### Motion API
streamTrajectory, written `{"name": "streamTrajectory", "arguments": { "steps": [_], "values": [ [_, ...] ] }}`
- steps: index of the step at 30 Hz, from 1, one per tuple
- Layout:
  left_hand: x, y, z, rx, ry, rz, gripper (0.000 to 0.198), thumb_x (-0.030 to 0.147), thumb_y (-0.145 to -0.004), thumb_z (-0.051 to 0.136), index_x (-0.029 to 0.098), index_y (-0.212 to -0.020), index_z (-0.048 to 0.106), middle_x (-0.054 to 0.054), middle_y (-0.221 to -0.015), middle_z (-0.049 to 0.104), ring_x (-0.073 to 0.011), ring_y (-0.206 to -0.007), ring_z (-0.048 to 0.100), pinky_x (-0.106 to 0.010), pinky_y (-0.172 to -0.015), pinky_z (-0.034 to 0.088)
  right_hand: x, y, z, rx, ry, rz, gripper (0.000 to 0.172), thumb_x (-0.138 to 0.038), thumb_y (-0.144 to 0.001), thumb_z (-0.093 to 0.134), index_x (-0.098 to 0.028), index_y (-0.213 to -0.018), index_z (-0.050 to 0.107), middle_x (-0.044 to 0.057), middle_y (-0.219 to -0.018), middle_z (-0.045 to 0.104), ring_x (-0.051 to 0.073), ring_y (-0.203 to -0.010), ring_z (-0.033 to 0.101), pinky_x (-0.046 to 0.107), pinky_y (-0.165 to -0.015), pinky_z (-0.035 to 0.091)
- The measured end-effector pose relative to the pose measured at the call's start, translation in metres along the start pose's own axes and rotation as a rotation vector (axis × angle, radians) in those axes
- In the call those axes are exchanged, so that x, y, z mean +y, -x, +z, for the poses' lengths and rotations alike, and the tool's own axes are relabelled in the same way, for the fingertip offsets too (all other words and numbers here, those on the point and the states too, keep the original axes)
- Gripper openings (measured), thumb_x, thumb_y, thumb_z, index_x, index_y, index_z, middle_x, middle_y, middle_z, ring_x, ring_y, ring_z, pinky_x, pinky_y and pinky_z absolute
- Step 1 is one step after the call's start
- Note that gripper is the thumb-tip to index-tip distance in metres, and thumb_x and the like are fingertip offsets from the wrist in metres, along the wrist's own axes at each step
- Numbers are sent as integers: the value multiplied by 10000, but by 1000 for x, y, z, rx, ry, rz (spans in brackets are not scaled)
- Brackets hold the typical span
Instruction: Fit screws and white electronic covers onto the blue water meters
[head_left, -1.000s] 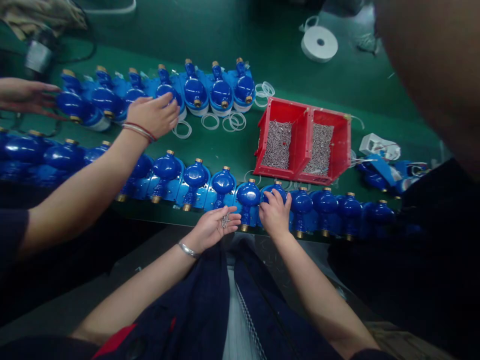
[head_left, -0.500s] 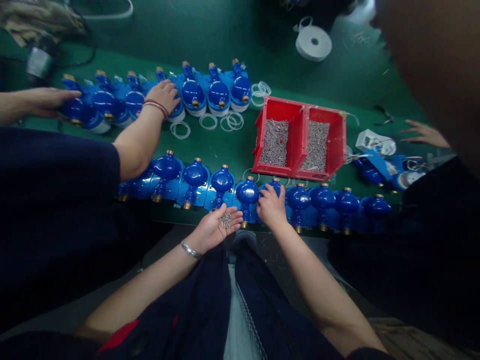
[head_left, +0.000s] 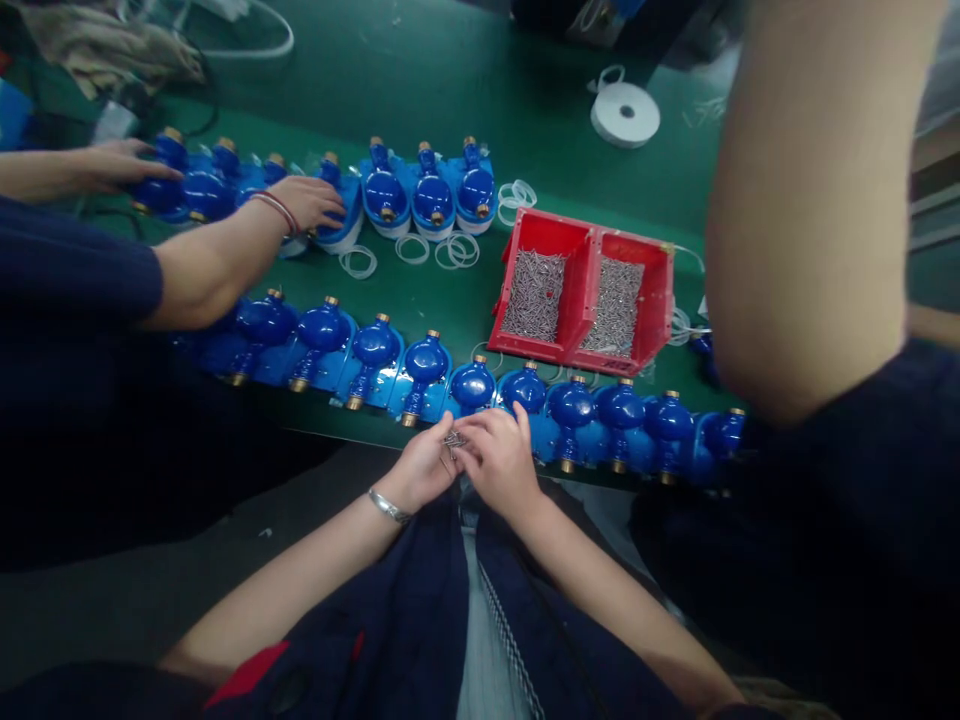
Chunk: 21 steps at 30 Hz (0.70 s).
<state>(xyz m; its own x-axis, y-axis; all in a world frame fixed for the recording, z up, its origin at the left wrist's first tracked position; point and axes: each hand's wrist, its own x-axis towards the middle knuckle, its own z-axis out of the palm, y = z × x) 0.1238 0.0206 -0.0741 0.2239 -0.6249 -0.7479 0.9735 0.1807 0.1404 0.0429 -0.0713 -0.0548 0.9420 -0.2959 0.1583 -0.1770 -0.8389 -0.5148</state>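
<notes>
My left hand (head_left: 424, 463) is palm up and cupped around a small heap of metal screws (head_left: 454, 439). Over that palm, my right hand (head_left: 500, 458) has its thumb and fingertips pinched together at the screws; its fingertips partly cover them. Just beyond both hands runs a row of blue units with rounded bodies and brass threaded ends, like water meters. The nearest blue unit (head_left: 472, 382) is partly hidden behind my hands, and another blue unit (head_left: 523, 384) stands beside it on the right.
A red two-compartment bin (head_left: 581, 290) full of screws stands behind the row. Clear rings (head_left: 412, 249) lie near a second row of blue units (head_left: 385, 190), where a co-worker's hands (head_left: 304, 203) rest at left. A white tape roll (head_left: 625, 114) lies farther back; another person's arm (head_left: 817, 200) reaches in at right.
My right hand has moved left from a blue unit to the screws in my left palm. The co-worker's arm at right now reaches across the view. The whole view has shifted slightly.
</notes>
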Motion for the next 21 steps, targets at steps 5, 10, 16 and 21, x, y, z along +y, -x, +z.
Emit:
{"name": "streamTrajectory", "arguments": {
  "steps": [5, 10, 16, 21],
  "values": [
    [-27, -3, 11, 49, 18, 6, 271, 232, -882, 382, 96, -736, 565, -32, -622, 619, -87, -542, 587, -194, -537, 483, 14, 12, -3, 11, 54, -52, 154, -223, -835, 485, -192, -768, 620, 19, -789, 587, 145, -813, 514, 419, -1018, 234],
    [-34, -8, 8, 48, -83, 4, 205, 204, -839, 456, 55, -858, 595, -109, -742, 660, -158, -686, 640, -275, -668, 526, 66, -2, -3, 48, 126, 9, 141, -208, -815, 498, -172, -738, 610, 53, -931, 606, 175, -979, 510, 432, -1035, 206],
    [-32, -8, 2, 50, -197, 66, 180, 61, -780, 477, 62, -918, 592, -93, -705, 669, -147, -610, 642, -244, -586, 528, 100, -30, 17, -214, 413, -210, 221, -148, -821, 421, -141, -796, 640, 106, -1099, 570, 254, -1158, 388, 516, -1050, 113],
    [-32, -7, -7, 63, -190, 104, 199, 39, -738, 521, 89, -919, 587, -84, -722, 678, -152, -642, 649, -234, -581, 528, 98, -39, 24, -295, 470, -216, 238, -135, -825, 418, -138, -789, 653, 111, -960, 600, 258, -1079, 432, 530, -1048, 115]
  ]
}}
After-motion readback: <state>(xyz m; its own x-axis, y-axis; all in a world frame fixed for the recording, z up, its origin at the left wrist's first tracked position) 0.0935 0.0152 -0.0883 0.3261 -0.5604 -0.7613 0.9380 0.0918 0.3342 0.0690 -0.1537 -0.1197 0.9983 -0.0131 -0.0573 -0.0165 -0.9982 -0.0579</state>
